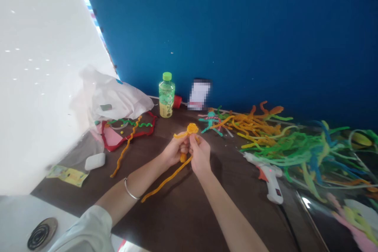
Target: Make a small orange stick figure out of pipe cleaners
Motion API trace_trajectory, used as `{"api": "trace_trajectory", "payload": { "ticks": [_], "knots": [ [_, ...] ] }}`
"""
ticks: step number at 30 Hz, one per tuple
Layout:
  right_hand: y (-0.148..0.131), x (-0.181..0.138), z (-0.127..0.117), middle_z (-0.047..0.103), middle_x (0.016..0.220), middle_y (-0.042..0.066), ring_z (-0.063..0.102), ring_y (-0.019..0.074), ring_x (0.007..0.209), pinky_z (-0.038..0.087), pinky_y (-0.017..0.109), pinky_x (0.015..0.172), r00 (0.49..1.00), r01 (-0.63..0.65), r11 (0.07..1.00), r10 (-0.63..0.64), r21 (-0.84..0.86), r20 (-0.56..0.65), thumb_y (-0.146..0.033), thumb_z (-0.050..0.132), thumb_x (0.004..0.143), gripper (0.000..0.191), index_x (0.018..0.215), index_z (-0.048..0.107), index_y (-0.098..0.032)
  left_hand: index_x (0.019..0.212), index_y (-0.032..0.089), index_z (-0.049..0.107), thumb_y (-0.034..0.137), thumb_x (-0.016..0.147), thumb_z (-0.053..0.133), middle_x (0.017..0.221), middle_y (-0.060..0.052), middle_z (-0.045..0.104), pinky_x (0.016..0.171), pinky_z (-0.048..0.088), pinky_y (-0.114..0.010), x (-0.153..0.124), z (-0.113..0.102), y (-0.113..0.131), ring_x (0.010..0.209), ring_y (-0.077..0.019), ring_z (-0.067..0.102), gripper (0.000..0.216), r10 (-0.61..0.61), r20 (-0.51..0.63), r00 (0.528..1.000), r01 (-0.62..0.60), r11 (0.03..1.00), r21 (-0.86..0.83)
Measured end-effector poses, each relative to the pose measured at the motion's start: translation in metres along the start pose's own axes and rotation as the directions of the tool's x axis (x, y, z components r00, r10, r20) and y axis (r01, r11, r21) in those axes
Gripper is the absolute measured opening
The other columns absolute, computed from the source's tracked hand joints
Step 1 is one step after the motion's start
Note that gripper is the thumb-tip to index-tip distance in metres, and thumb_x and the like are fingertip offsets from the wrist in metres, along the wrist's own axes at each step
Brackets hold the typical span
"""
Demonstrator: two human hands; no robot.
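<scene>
Over the middle of the dark table, my left hand (173, 150) and my right hand (201, 153) meet around a small orange-yellow figure made of pipe cleaners (192, 128). It has a coiled round top above my fingers and a bundled part showing below them. My left fingers are closed on its left side, where a short arm-like piece sticks out. The right thumb and fingers pinch it from the other side. From under my right hand a long orange pipe cleaner (167, 181) trails down to the left. Part of the figure is hidden by my fingers.
A glue gun (270, 177) lies right, before a heap of coloured pipe cleaners (283, 141). Behind stand a green-capped bottle (167, 96) and a phone (199, 94). Left are a wavy orange pipe cleaner (126, 147), a white case (95, 161) and a plastic bag (118, 98).
</scene>
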State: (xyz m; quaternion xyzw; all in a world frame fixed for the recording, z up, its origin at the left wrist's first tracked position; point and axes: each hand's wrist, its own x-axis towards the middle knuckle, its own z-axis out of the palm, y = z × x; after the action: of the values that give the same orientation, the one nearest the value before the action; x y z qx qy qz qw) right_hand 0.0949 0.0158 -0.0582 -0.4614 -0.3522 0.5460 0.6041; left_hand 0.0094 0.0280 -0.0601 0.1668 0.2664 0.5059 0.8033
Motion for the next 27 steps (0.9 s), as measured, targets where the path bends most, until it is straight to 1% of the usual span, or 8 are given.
{"api": "trace_trajectory", "payload": {
  "ticks": [3, 7, 10, 15, 17, 20, 22, 27],
  "knots": [
    [0.001, -0.002, 0.002, 0.058, 0.062, 0.0, 0.054, 0.0104, 0.05, 0.042, 0.021, 0.043, 1.0, 0.016, 1.0, -0.016, -0.014, -0.003, -0.045, 0.062, 0.068, 0.03, 0.072, 0.054, -0.017, 0.068, 0.013, 0.045, 0.022, 0.064, 0.069, 0.053, 0.008, 0.036, 0.031, 0.02, -0.007, 0.001, -0.001, 0.0, 0.037, 0.0015, 0.025, 0.026, -0.015, 0.001, 1.0, 0.015, 1.0, -0.016],
    [0.0, -0.002, 0.002, 0.059, 0.062, -0.001, 0.056, 0.0107, 0.052, 0.044, 0.021, 0.046, 0.999, 0.008, 1.0, -0.009, -0.007, -0.035, -0.042, 0.066, 0.065, 0.029, 0.075, 0.056, -0.017, 0.063, 0.013, 0.042, 0.02, 0.067, 0.066, 0.051, 0.008, 0.033, 0.031, 0.022, -0.007, 0.001, -0.003, 0.001, 0.037, 0.0016, 0.024, 0.026, -0.08, -0.006, 0.997, 0.079, 0.993, -0.085],
    [-0.002, 0.002, -0.004, 0.055, 0.058, -0.004, 0.046, 0.0057, 0.043, 0.035, 0.018, 0.038, 0.999, -0.05, 0.999, 0.05, 0.014, 0.001, -0.038, 0.07, 0.061, 0.028, 0.073, 0.057, -0.017, 0.061, 0.012, 0.042, 0.018, 0.068, 0.065, 0.051, 0.008, 0.032, 0.031, 0.022, -0.007, 0.0, -0.003, 0.005, 0.037, 0.0014, 0.024, 0.025, -0.092, -0.018, 0.996, 0.09, 0.99, -0.11],
    [-0.014, 0.01, -0.019, 0.035, 0.045, -0.01, 0.02, 0.0006, 0.035, 0.014, 0.017, 0.034, 0.972, -0.111, 0.994, 0.106, 0.015, 0.212, -0.035, 0.072, 0.06, 0.023, 0.066, 0.059, -0.016, 0.061, 0.013, 0.041, 0.016, 0.066, 0.066, 0.051, 0.008, 0.032, 0.031, 0.021, -0.009, -0.001, -0.005, 0.011, 0.037, 0.0009, 0.021, 0.025, -0.07, -0.003, 0.998, 0.069, 0.99, -0.124],
    [-0.022, 0.013, -0.025, 0.03, 0.044, -0.011, 0.019, 0.0008, 0.036, 0.012, 0.017, 0.035, 0.952, -0.134, 0.991, 0.137, -0.031, 0.273, -0.035, 0.072, 0.061, 0.023, 0.066, 0.06, -0.015, 0.061, 0.013, 0.042, 0.015, 0.066, 0.065, 0.051, 0.008, 0.031, 0.032, 0.02, -0.009, 0.0, -0.007, 0.015, 0.036, 0.0009, 0.02, 0.024, -0.07, 0.03, 0.997, 0.073, 0.988, -0.134],
    [-0.037, 0.017, -0.034, 0.035, 0.048, -0.008, 0.022, 0.0009, 0.038, 0.012, 0.018, 0.037, 0.921, -0.133, 0.977, 0.183, -0.166, 0.343, -0.037, 0.071, 0.061, 0.026, 0.064, 0.059, -0.014, 0.06, 0.013, 0.042, 0.015, 0.064, 0.066, 0.05, 0.008, 0.031, 0.032, 0.02, -0.008, 0.0, -0.009, 0.02, 0.037, 0.001, 0.02, 0.024, -0.079, 0.097, 0.992, 0.09, 0.989, -0.114],
    [-0.049, 0.021, -0.04, 0.038, 0.049, -0.008, 0.025, 0.0017, 0.039, 0.015, 0.018, 0.038, 0.882, -0.112, 0.947, 0.235, -0.302, 0.409, -0.041, 0.069, 0.062, 0.029, 0.064, 0.058, -0.014, 0.058, 0.012, 0.044, 0.016, 0.06, 0.068, 0.048, 0.008, 0.03, 0.033, 0.02, -0.008, -0.001, -0.01, 0.023, 0.037, 0.0011, 0.022, 0.024, -0.087, 0.146, 0.985, 0.096, 0.994, -0.055],
    [-0.082, 0.037, -0.051, 0.053, 0.06, -0.002, 0.043, 0.0081, 0.053, 0.031, 0.021, 0.048, 0.746, 0.114, 0.763, 0.358, -0.636, 0.562, -0.047, 0.064, 0.064, 0.035, 0.073, 0.063, -0.014, 0.06, 0.01, 0.053, 0.025, 0.057, 0.073, 0.04, 0.008, 0.032, 0.034, 0.014, -0.011, -0.001, -0.01, 0.022, 0.034, 0.0014, 0.02, 0.025, -0.112, 0.249, 0.962, 0.056, 0.974, 0.221]
  ]
}}
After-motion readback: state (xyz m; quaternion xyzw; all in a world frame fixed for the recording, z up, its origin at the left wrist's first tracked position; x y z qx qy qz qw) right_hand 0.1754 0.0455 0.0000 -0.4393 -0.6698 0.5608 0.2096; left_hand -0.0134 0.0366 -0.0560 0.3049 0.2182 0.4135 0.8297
